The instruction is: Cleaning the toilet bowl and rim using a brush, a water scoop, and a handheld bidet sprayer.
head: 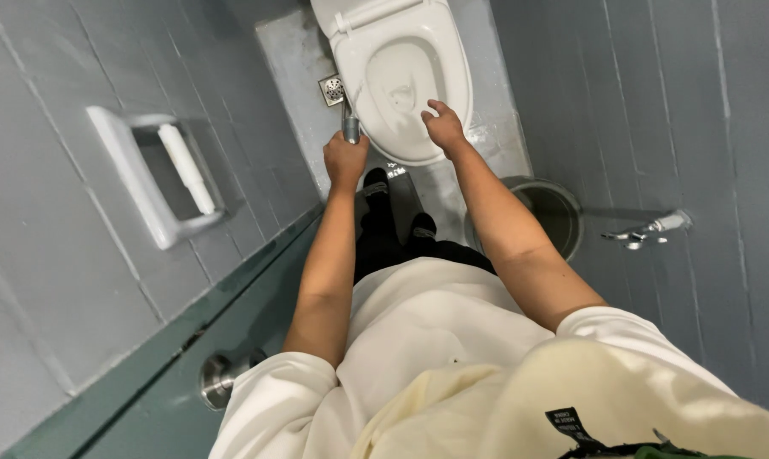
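Note:
I look straight down at a white toilet [452, 59] with its seat raised and the bowl showing. My left hand [344, 158] is closed around the grey handle of a spray nozzle [350, 127] held at the bowl's left rim. My right hand [443, 127] rests on the front rim of the bowl, fingers curled over its edge. My black shoes stand on the floor just below the bowl.
A white paper holder [151, 178] with a roll hangs on the grey tiled wall at left. A floor drain [332, 89] lies left of the toilet. A round bin [554, 212] stands at right, near a wall tap [652, 229]. A green door with a metal knob [219, 378] is at lower left.

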